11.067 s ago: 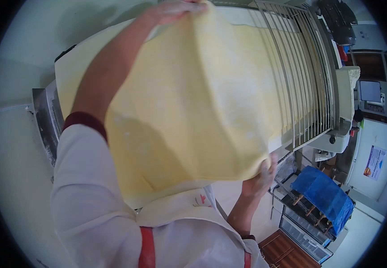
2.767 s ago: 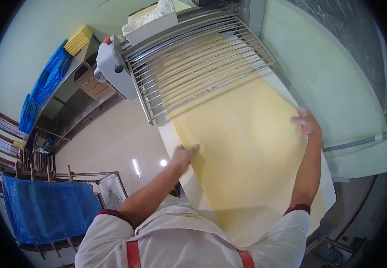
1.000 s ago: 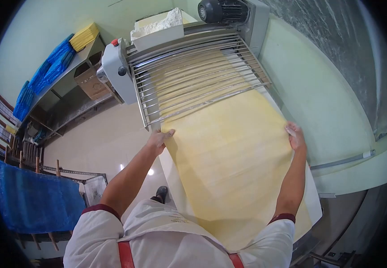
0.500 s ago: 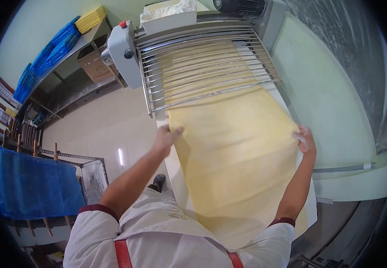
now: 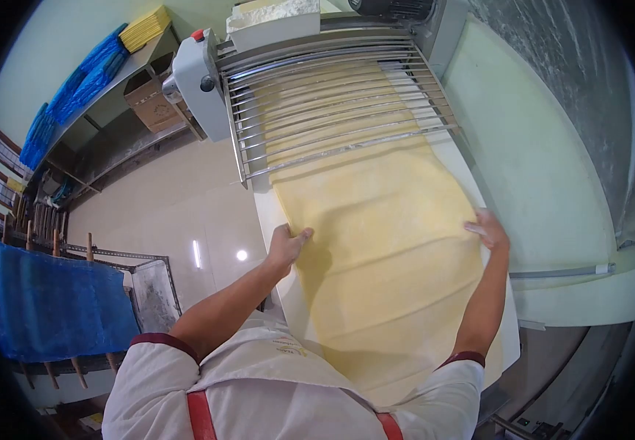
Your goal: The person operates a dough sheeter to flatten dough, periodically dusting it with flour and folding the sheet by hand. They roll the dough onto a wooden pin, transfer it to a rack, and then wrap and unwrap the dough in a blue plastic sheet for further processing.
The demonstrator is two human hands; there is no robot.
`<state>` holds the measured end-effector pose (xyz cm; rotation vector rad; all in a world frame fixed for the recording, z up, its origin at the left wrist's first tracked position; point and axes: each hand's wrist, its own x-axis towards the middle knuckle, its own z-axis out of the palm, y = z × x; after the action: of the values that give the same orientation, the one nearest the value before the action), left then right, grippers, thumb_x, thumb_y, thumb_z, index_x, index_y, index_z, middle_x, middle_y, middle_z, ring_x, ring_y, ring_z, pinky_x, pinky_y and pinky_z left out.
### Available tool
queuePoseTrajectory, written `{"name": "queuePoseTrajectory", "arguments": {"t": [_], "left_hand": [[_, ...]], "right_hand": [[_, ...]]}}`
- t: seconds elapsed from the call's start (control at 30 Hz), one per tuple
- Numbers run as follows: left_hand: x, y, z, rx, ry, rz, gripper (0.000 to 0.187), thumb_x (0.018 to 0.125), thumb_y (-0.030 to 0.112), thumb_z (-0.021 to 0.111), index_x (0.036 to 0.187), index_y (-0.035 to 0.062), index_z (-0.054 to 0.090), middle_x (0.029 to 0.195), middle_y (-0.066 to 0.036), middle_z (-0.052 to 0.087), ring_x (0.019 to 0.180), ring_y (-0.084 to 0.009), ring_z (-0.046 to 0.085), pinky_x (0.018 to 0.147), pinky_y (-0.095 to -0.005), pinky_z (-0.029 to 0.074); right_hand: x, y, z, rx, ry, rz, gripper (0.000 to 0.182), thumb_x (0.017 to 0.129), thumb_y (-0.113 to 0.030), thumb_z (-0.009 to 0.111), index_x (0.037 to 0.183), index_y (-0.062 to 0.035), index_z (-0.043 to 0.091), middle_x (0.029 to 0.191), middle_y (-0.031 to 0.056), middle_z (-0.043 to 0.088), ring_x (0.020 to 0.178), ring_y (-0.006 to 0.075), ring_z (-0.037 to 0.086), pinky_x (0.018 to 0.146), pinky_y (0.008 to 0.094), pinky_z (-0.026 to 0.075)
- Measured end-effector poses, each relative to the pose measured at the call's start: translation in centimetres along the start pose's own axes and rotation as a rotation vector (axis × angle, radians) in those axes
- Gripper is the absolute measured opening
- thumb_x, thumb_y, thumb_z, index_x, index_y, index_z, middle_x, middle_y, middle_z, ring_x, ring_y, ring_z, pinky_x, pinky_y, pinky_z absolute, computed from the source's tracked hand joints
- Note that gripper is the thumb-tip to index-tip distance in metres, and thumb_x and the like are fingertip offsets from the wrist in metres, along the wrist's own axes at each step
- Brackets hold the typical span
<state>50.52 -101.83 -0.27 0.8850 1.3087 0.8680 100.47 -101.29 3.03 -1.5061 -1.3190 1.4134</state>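
Note:
A wide, pale yellow sheet of dough point(image 5: 391, 213) runs out from beneath the metal guard rack point(image 5: 347, 154) of a dough sheeter and lies along its white belt point(image 5: 266, 213). My left hand point(image 5: 288, 246) pinches the dough's left edge, thumb on top. Across from it, my right hand point(image 5: 489, 230) has closed on the right edge, its fingertips partly hidden. Soft creases cross the sheet between and below my hands. Its near end passes out of sight in front of my apron point(image 5: 280, 374).
A white tub of flour point(image 5: 273, 26) sits on top of the sheeter. At left are a shelf with a cardboard box point(image 5: 152, 103) and a rack covered in blue plastic point(image 5: 57, 297). A pale green wall panel point(image 5: 530, 139) borders the right side.
Both hands have come back toward my body, the right also moving slightly inward. The dough between them has moved with them, and its creases now stand out more.

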Motion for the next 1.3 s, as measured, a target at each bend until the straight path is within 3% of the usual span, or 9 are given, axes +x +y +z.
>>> {"name": "queuePoseTrajectory", "arguments": {"t": [0.23, 0.3, 0.47, 0.73, 0.9, 0.93, 1.07, 1.2, 1.3], "left_hand": [[2.2, 4.8, -3.1, -0.279, -0.077, 0.084, 0.025, 0.093, 0.016, 0.054, 0.105, -0.0052, 0.058, 0.097, -0.008, 0.064, 0.083, -0.0149, 0.062, 0.071, -0.0298, 0.051], [3.0, 3.0, -3.4, -0.444, 0.015, -0.043, 0.026, 0.094, 0.017, 0.052, 0.106, -0.0044, 0.057, 0.099, -0.008, 0.064, 0.086, -0.0157, 0.063, 0.073, -0.0304, 0.052], [1.4, -0.1, -2.3, -0.333, -0.02, -0.13, 0.025, 0.092, 0.015, 0.055, 0.109, -0.0036, 0.056, 0.103, -0.011, 0.063, 0.088, -0.0185, 0.063, 0.076, -0.0327, 0.052], [1.0, 3.7, -0.9, -0.049, -0.02, 0.174, 0.017, 0.089, 0.008, 0.06, 0.101, -0.0032, 0.063, 0.091, -0.008, 0.066, 0.077, -0.0127, 0.062, 0.068, -0.0273, 0.051], [2.0, 8.8, -2.0, -0.232, -0.226, 0.264, 0.02, 0.09, 0.007, 0.057, 0.107, -0.0012, 0.061, 0.098, -0.006, 0.066, 0.084, -0.0129, 0.063, 0.074, -0.0269, 0.051], [4.3, 7.0, -3.5, -0.249, -0.334, 0.318, 0.033, 0.095, 0.021, 0.051, 0.12, -0.0004, 0.053, 0.111, -0.01, 0.062, 0.098, -0.0173, 0.061, 0.086, -0.0324, 0.048], [5.2, 2.8, -6.0, -0.507, -0.259, -0.057, 0.064, 0.093, 0.052, 0.041, 0.132, 0.0013, 0.038, 0.12, -0.012, 0.056, 0.113, -0.0238, 0.052, 0.102, -0.0389, 0.037], [3.4, -1.3, -6.5, -0.229, -0.404, -0.192, 0.049, 0.095, 0.042, 0.044, 0.122, 0.0008, 0.047, 0.116, -0.011, 0.059, 0.105, -0.0218, 0.058, 0.092, -0.037, 0.047], [-1.3, 0.0, -0.3, -0.176, -0.156, -0.283, 0.033, 0.091, 0.016, 0.059, 0.116, -0.0049, 0.052, 0.107, -0.01, 0.063, 0.094, -0.0208, 0.062, 0.084, -0.0346, 0.051]], "right_hand": [[-2.5, -0.5, 0.4, 0.554, 0.178, -0.177, 0.038, 0.083, -0.013, 0.065, 0.117, 0.0018, 0.055, 0.102, 0.0035, 0.062, 0.093, 0.0136, 0.058, 0.082, 0.0276, 0.046], [-0.8, 3.1, -0.6, 0.117, 0.221, 0.065, 0.041, 0.087, -0.019, 0.06, 0.121, 0.0006, 0.051, 0.104, 0.0046, 0.061, 0.098, 0.0142, 0.057, 0.084, 0.0289, 0.046], [-0.3, 1.7, -1.0, -0.086, 0.181, 0.24, 0.031, 0.086, -0.011, 0.06, 0.115, -0.001, 0.057, 0.099, 0.0025, 0.062, 0.088, 0.011, 0.056, 0.075, 0.0259, 0.044], [-3.8, -3.0, -0.3, -0.21, 0.056, -0.118, 0.039, 0.074, 0.0, 0.067, 0.111, 0.0074, 0.058, 0.101, 0.0063, 0.065, 0.092, 0.0122, 0.059, 0.084, 0.0269, 0.046], [-6.1, -3.6, 0.1, 0.355, 0.077, -0.468, 0.04, 0.078, -0.012, 0.069, 0.112, 0.0052, 0.057, 0.101, 0.0061, 0.064, 0.091, 0.0151, 0.06, 0.082, 0.0283, 0.047], [-4.4, -2.5, 0.1, 0.631, -0.002, -0.453, 0.044, 0.081, -0.016, 0.068, 0.118, 0.0042, 0.053, 0.107, 0.0078, 0.062, 0.096, 0.0163, 0.06, 0.083, 0.029, 0.048], [-0.2, 3.8, -2.7, 0.446, -0.04, 0.152, 0.054, 0.084, -0.016, 0.066, 0.129, 0.0035, 0.044, 0.122, 0.0086, 0.057, 0.107, 0.016, 0.056, 0.091, 0.031, 0.046], [-1.4, 3.5, -2.2, 0.262, -0.106, 0.198, 0.055, 0.082, -0.007, 0.066, 0.131, 0.0037, 0.043, 0.122, 0.01, 0.057, 0.106, 0.0161, 0.057, 0.093, 0.0326, 0.045], [-2.3, 2.8, -0.5, 0.071, -0.115, 0.181, 0.053, 0.077, -0.004, 0.069, 0.125, 0.006, 0.048, 0.116, 0.0111, 0.06, 0.104, 0.016, 0.058, 0.091, 0.0324, 0.046]]}}
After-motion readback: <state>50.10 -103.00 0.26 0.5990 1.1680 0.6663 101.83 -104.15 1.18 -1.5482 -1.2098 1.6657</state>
